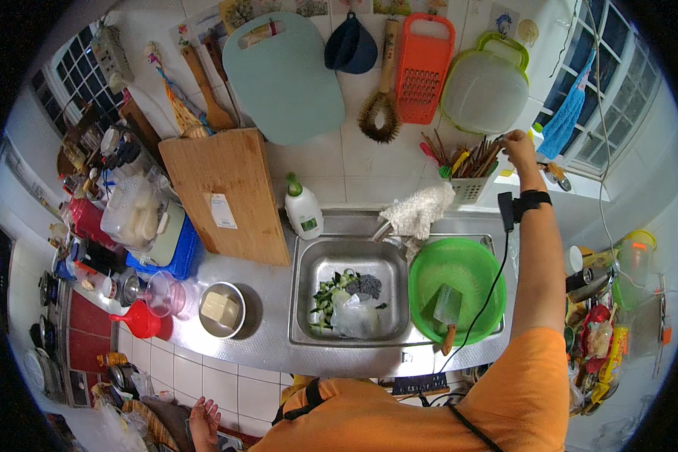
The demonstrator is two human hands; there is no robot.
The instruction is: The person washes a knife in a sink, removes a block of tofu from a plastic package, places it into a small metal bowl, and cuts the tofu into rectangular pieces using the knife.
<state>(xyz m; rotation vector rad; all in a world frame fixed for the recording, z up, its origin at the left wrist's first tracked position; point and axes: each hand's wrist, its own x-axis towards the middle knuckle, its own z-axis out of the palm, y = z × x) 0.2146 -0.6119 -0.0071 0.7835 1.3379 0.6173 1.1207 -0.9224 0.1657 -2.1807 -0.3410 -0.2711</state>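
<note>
My right hand reaches to the back right, its fingers pinched at the tops of brown chopsticks that stand in a pale slotted holder with other utensils. Low at the left, away from the counter, hangs my left hand, open and holding nothing. A cleaver with a wooden handle lies in the green basin over the right side of the sink. White tofu-like blocks sit in a steel bowl on the counter.
The steel sink holds green peelings, a steel scrubber and a clear plastic bag. A cloth drapes over the faucet. Behind stand a soap bottle and a wooden board. A dark cable trails from my right wrist.
</note>
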